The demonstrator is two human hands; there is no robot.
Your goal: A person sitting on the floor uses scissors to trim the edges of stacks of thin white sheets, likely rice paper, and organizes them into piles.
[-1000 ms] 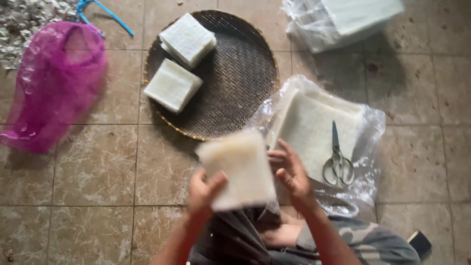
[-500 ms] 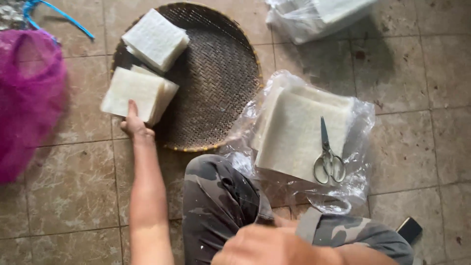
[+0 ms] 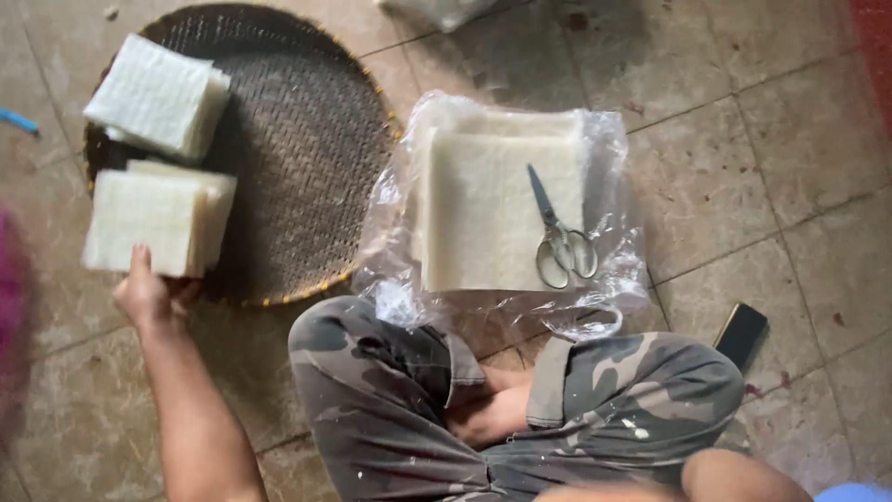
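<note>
Where tiles meet tray: left hand (image 3: 149, 293), fingers pinching sheets (image 3: 153, 221) at the tray (image 3: 307, 139) left edge.
Floor (image 3: 771, 139): worn tiles; scissors (image 3: 557, 237) on bagged sheets (image 3: 492, 209).
Right hand: unseen.

There is one camera, worn on the person's head. It looks straight down at the tiled floor, from quite close. The round woven tray (image 3: 297, 158) sits up and left; the crossed legs fill the bottom below it.
</note>
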